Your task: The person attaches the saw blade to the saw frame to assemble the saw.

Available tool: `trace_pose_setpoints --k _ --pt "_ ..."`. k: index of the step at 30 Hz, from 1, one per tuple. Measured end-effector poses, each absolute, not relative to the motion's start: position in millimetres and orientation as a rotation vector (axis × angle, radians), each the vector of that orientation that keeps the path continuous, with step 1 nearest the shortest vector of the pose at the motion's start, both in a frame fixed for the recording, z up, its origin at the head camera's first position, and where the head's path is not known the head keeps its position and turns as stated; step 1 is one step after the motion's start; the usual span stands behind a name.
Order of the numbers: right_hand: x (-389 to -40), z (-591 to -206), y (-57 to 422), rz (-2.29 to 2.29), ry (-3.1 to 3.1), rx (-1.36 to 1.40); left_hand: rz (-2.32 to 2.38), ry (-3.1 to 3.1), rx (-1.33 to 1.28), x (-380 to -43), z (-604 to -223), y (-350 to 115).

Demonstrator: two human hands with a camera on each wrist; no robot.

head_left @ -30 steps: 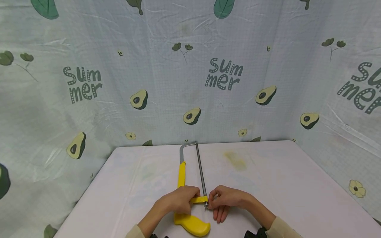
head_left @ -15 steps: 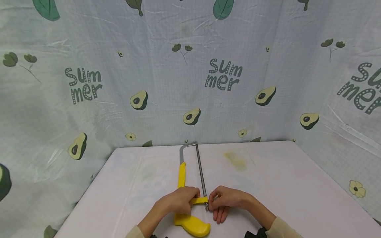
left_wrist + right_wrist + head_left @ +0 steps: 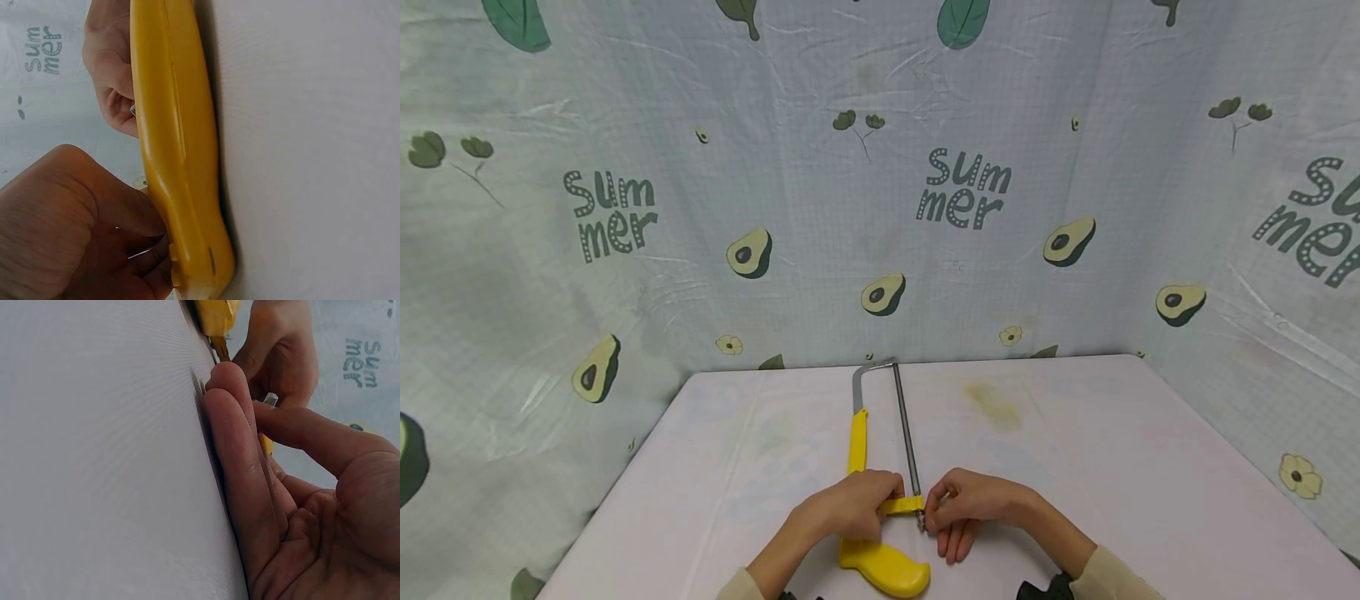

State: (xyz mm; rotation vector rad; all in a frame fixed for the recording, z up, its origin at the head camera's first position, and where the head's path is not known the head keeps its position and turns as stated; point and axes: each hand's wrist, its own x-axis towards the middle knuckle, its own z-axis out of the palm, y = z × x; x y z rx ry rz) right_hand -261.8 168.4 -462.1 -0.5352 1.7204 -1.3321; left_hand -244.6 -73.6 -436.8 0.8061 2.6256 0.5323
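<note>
A hacksaw with a yellow handle (image 3: 891,569) lies flat on the table in the head view, its grey metal bow pointing away from me. Its thin blade (image 3: 906,425) runs along the right side. My left hand (image 3: 859,502) grips the yellow frame just ahead of the handle. At the blade's near end, thumb and index finger of my right hand (image 3: 972,504) pinch a small metal wing nut (image 3: 921,521), partly covered by the fingertips. The right hand's other fingers (image 3: 240,450) rest against the tabletop. In the left wrist view the yellow handle (image 3: 178,125) hides part of both hands.
The table has a pale cover (image 3: 1075,467) with a yellowish stain (image 3: 994,406) right of the blade. Behind and at both sides hangs a printed curtain (image 3: 805,183) with avocados and lettering. The saw's far end reaches almost to the table's back edge.
The wing nut looks slightly turned at the right fingertips. Both hands and the hacksaw keep their places; the head view has shifted a little.
</note>
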Motion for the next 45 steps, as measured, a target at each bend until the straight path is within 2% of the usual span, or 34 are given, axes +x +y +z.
trace_pose_setpoints --k 45 --pt "-260.8 -461.5 169.3 -1.333 1.733 -0.532 0.539 2.627 0.797 -245.5 -438.9 -72.6"
